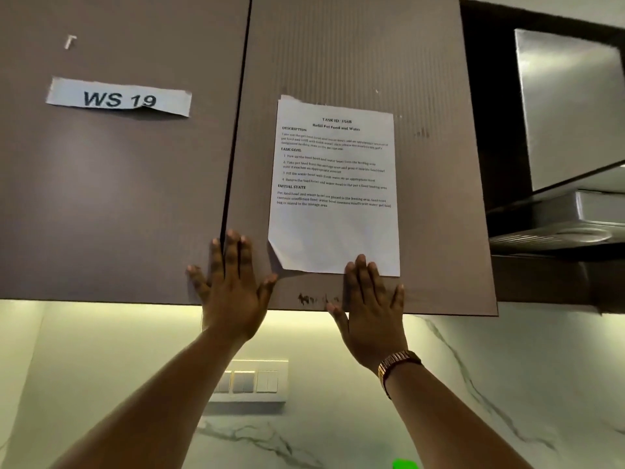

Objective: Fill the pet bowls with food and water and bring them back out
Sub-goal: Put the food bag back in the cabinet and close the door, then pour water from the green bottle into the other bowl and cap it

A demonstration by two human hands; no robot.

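Both arms reach up to a pair of brown wall cabinet doors. The left hand [233, 292] lies flat with its fingers [236, 252] spread wide, released and grasping nothing, the palm over the seam where the left door [111, 198] meets the right door [355, 62], close to their bottom edge. The right hand [370, 309] is flat too, fingers apart and holding nothing, pressed against the lower part of the right door; its fingertips [361, 264] just overlap the bottom edge of a printed sheet [333, 198] stuck to that door. The sheet is headed "Refill Pet Food and Water", and its lower left corner curls away from the door. A gold-coloured watch [397, 365] sits on the right wrist.

On the left door, higher up, a paper strip [118, 98] reads "WS 19". To the right of the cabinets is a steel cooker hood [568, 130]. Below the doors a lit, pale marbled wall [490, 384] carries a white switch plate [250, 382], partly hidden behind the left forearm. A small bright green patch [404, 464] shows at the bottom edge; what it is cannot be told.

The pet bowls, food and water are nowhere in sight from this angle.
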